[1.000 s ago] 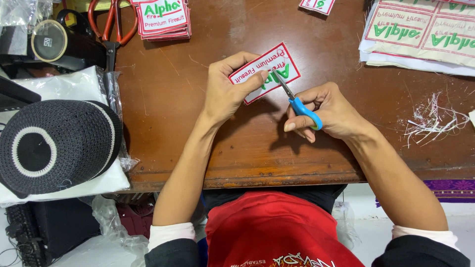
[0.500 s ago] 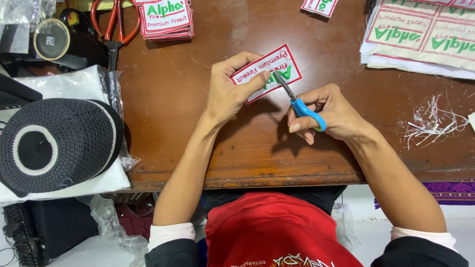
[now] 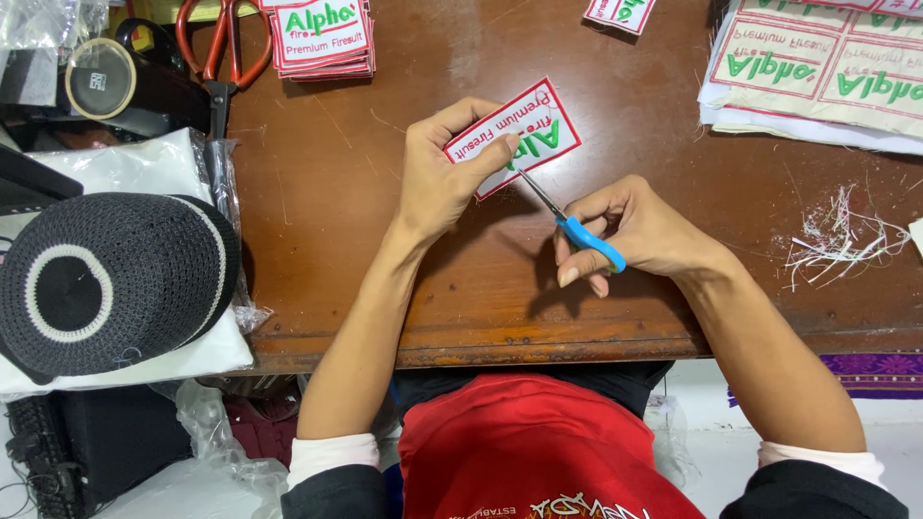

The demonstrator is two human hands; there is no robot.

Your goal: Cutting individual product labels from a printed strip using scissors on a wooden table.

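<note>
Left hand: the left hand (image 3: 437, 178) has its grip clamped on a white embroidered patch (image 3: 519, 135) with a red border and green lettering, thumb on top near the lower edge, fingers curled beneath.
Patch: held tilted just above the counter (image 3: 385, 231), near its middle, 1 long edge turned toward the scissors.
Right hand: the right hand (image 3: 639, 231) has its grip closed around the blue handle of a pair of small scissors (image 3: 567, 219).
Scissors: the thin metal blades point up and left, and the tips meet the lower edge of the patch just beside the left thumb; whether the blades are parted I cannot tell.
Counter: dark brown wood, scratched, with a worn front edge close to the person's red shirt (image 3: 538, 452).
Far left: a stack of finished patches (image 3: 322, 38) lies near orange-handled shears (image 3: 226, 48), the 2 just beside each other.
Far right: uncut sheets of patches (image 3: 817, 67) lie piled at the counter's corner, well apart from the hands.
Top edge: 1 loose patch (image 3: 620, 12) is partly cut off by the frame.
Right side: a small tangle of white thread trimmings (image 3: 841, 235) rests on the wood near the right forearm.
Left side: a black knitted cap (image 3: 106, 279) with a white ring sits on a white bundle in clear plastic (image 3: 192, 351).
</note>
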